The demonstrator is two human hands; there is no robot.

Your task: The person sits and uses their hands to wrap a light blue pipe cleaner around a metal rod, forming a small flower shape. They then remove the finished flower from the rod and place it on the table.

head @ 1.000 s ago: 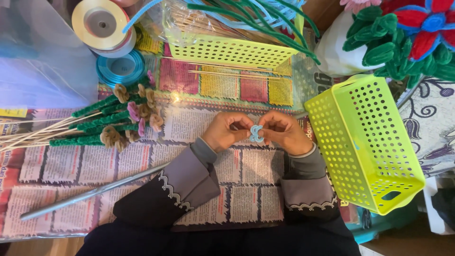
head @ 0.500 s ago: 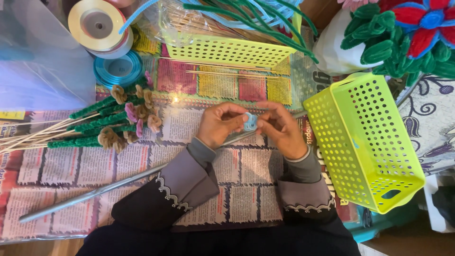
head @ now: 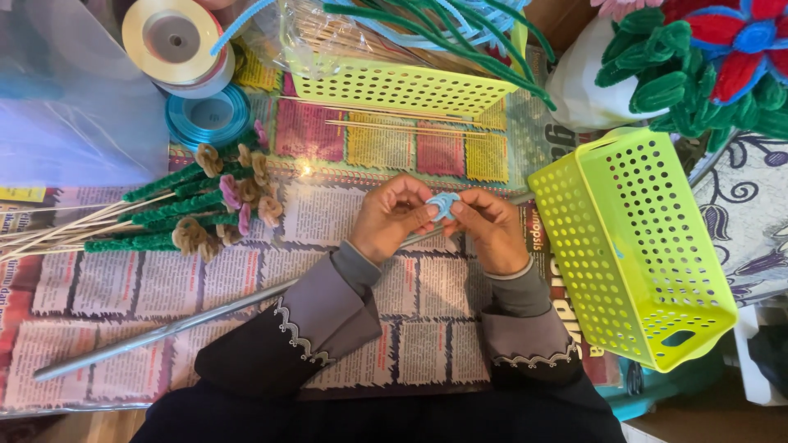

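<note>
- Newspaper-covered surface (head: 246,279) under everything, sheets overlapping, a long grey rod (head: 164,328) lying slantwise across them from lower left up toward the hands
- Small light-blue pipe-cleaner piece (head: 444,204) pinched between both hands at mid-surface, raised just above the paper
- Left hand (head: 394,217) curled, thumb and fingertips pressed on the piece's left side
- Right hand (head: 490,230) curled likewise, pinching the right side; both equally near, piece lying directly between the fingertips
- Bundle of green-stemmed pipe-cleaner flowers (head: 205,209) well apart to the left, stems pointing left
- Yellow perforated basket (head: 640,246) tilted just right of the right hand; second yellow basket (head: 402,86) beyond, holding green pipe cleaners (head: 460,33)
- Ribbon spools (head: 176,41) at upper left
</note>
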